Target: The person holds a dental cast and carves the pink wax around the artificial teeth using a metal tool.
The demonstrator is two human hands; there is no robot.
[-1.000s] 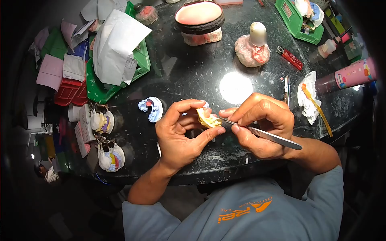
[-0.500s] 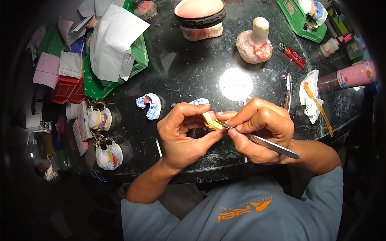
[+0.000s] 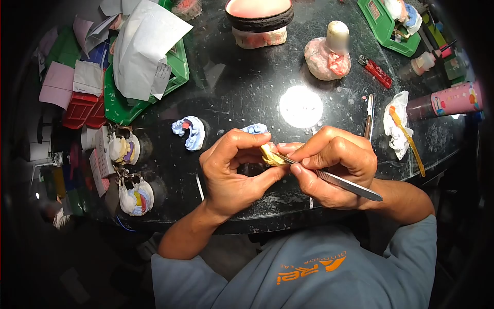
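- The left hand [image 3: 234, 170] pinches the small yellow piece [image 3: 272, 155] between thumb and fingers; a light but firm pinch probably suits it, as a thin edge could chip or bend.
- The right hand [image 3: 337, 167] grasps a slim metal tool [image 3: 350, 185] much like a pen, its tip at the yellow piece, just left of the right fingertips; whether it presses or only rests, I cannot tell.
- Both hands meet around the work, so short strokes from the fingers would likely control the tip better than wrist swings.
- The left thumb sits near the tip; angling strokes clear of it seems wise.
- Just beyond the left fingertips lies a partly hidden blue piece [image 3: 256, 128], and a curved blue cast [image 3: 194, 135] lies left of that hand; low elbows should spare both a knock.
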